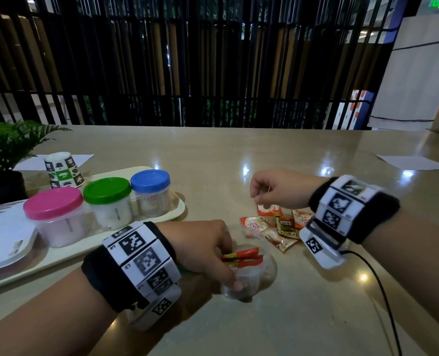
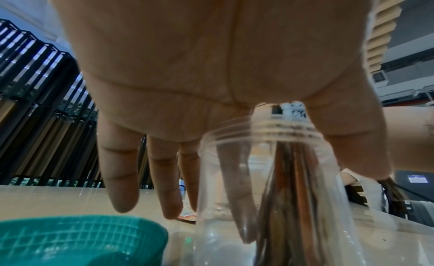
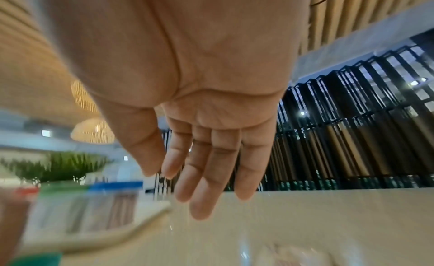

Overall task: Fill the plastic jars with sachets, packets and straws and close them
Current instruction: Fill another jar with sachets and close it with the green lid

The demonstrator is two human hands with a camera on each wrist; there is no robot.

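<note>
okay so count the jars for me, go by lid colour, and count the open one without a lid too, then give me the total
Pink lid: 1
Green lid: 1
Blue lid: 1
No lid, the open jar that the left hand holds: 1
Total: 4 jars

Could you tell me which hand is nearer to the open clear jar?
Left. The left hand grips the open clear jar; the right hand hovers beyond it, above the loose sachets.
</note>
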